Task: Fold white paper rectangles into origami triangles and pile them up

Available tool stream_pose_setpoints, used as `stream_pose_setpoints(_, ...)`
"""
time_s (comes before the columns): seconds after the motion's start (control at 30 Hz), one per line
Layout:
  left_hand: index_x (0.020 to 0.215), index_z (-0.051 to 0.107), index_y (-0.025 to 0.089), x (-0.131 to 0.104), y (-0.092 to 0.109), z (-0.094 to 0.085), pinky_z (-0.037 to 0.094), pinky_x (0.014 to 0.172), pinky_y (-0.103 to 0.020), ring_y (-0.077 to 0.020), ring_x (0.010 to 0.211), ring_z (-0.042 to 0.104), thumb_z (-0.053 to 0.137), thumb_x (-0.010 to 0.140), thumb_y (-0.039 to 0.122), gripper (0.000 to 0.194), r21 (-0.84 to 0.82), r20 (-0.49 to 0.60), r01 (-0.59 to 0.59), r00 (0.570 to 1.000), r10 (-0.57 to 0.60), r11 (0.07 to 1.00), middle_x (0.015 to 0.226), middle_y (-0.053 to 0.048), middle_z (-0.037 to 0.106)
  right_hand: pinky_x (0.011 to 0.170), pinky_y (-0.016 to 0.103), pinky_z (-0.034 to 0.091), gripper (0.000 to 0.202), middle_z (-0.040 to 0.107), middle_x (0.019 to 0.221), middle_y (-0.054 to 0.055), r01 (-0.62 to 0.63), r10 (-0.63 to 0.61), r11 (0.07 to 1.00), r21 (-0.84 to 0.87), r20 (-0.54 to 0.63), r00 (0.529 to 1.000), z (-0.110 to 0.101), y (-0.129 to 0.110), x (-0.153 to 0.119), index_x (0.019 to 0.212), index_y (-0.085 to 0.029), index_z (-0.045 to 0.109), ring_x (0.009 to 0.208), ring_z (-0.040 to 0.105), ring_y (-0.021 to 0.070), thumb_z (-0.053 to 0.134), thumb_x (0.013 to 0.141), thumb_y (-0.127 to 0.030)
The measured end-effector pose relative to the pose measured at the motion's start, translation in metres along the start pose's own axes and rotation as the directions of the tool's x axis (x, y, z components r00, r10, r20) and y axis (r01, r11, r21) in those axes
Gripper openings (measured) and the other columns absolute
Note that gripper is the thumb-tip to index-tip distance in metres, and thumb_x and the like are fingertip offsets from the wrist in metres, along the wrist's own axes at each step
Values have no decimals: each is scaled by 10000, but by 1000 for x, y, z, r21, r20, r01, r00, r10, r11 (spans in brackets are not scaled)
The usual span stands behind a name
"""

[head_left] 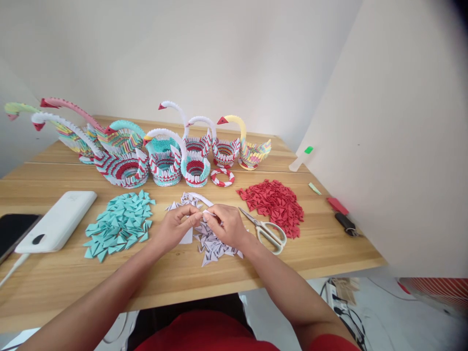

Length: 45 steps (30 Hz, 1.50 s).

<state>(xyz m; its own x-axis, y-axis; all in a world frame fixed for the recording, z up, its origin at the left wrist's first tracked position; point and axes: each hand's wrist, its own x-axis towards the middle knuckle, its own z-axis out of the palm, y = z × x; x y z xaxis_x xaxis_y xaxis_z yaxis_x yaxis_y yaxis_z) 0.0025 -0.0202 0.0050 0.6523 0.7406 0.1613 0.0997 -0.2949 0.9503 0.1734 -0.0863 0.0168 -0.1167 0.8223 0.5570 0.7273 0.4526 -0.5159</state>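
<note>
Pale walls (226,58) close off the back and right of a wood-grained worktop (193,278). Taking the hands as the centre of the dial, paper swans (122,163) stand from ten to one o'clock, their bodies built like open baskets from folded pieces in white, red, teal and yellow; the white-necked one at twelve shows a red-and-teal inner wall. Near one o'clock, in front of them, lies a red-and-white paper ring (222,184).

At the centre, the left hand (183,225) and right hand (227,225) meet — fingers pinched together, the grip of both clamped on a small white paper piece (208,213). A curved white paper strip (199,197) runs from eleven o'clock to the right hand; whether that hand also holds it cannot be told. Loose pale folded pieces (217,243) spread beneath, mostly towards five and six, with a white sheet (187,236) partly under the left hand.

Teal folded pieces (120,222) are heaped at nine. Beyond them, same direction, sits a white power bank (66,217) with a dark oval window and a faint mark — too small to read — and then a dark phone (16,231). At three o'clock is a heap of red folded pieces (278,202); pale-handled scissors (268,231) lie just past three, beside that heap, blades partly open.
</note>
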Motion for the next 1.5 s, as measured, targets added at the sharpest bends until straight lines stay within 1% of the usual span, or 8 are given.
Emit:
stream_pose_setpoints(0.43, 712, 593, 152, 0, 2, 0, 421, 647, -234, -120, 656, 524, 550, 876, 391, 293, -1, -9, -1, 1000, 1, 1000, 667, 4, 578, 565, 242, 333, 233, 506, 582, -22, 5, -5, 1000, 16, -9, 1000, 0, 0, 0, 704, -193, 524, 540, 446, 108, 448, 913, -263)
stream_pose_setpoints(0.67, 777, 617, 141, 1, 1, 3, 452, 674, -261, -141, 685, 553, 554, 872, 399, 282, -22, 16, 3, 1000, -3, 1000, 707, -22, 609, 550, 237, 321, 230, 513, 569, -29, -112, 112, 993, 25, 8, 994, -1, 0, 0, 714, -185, 552, 522, 438, 100, 453, 899, -281)
stream_pose_setpoints(0.77, 788, 627, 139, 1, 0, 2, 450, 673, -263, -141, 685, 558, 566, 865, 389, 268, 3, -12, 4, 1000, -4, 1000, 717, -27, 622, 535, 227, 331, 237, 515, 561, -36, -213, 207, 967, 140, 60, 977, -2, -1, 1, 733, -184, 580, 509, 438, 92, 476, 900, -314)
stream_pose_setpoints(0.87, 750, 617, 143, 1, 2, 0, 448, 660, -259, -138, 668, 560, 572, 855, 365, 248, 6, -51, 7, 999, -7, 1000, 689, -18, 620, 498, 217, 348, 266, 539, 560, -38, -373, 336, 867, 331, 165, 927, -4, 2, 3, 781, -187, 603, 485, 446, 91, 479, 911, -384)
stream_pose_setpoints(1.0, 707, 590, 148, 2, 5, -1, 440, 637, -251, -127, 631, 544, 575, 839, 339, 232, -3, -102, 24, 995, -24, 1000, 654, -1, 603, 526, 227, 412, 303, 577, 582, -21, -444, 419, 763, 470, 165, 893, -5, 7, 5, 859, -181, 631, 536, 521, 114, 500, 893, -453)
stream_pose_setpoints(1.1, 719, 588, 149, 2, 3, 0, 438, 632, -249, -126, 638, 543, 576, 832, 341, 223, -17, -119, 31, 992, -33, 999, 670, 0, 601, 514, 222, 417, 258, 606, 597, -19, -453, 425, 786, 420, 166, 890, -6, 7, 5, 886, -184, 648, 548, 553, 119, 565, 856, -427)
stream_pose_setpoints(1.27, 766, 616, 147, 2, 3, 3, 449, 637, -253, -130, 647, 558, 563, 844, 352, 226, -31, -73, 34, 997, -36, 999, 690, -11, 619, 547, 219, 423, 171, 638, 632, -16, -411, 387, 855, 316, 137, 912, -6, 1, 6, 783, -188, 623, 577, 569, 115, 545, 866, -315)
stream_pose_setpoints(1.5, 681, 605, 156, 1, 8, 3, 432, 630, -246, -136, 654, 551, 566, 831, 327, 231, 100, -80, 5, 997, 3, 995, 670, -10, 630, 578, 226, 420, 217, 636, 692, -4, -423, 386, 834, 354, 174, 906, -1, 2, 5, 785, -182, 613, 618, 554, 118, 544, 872, -368)
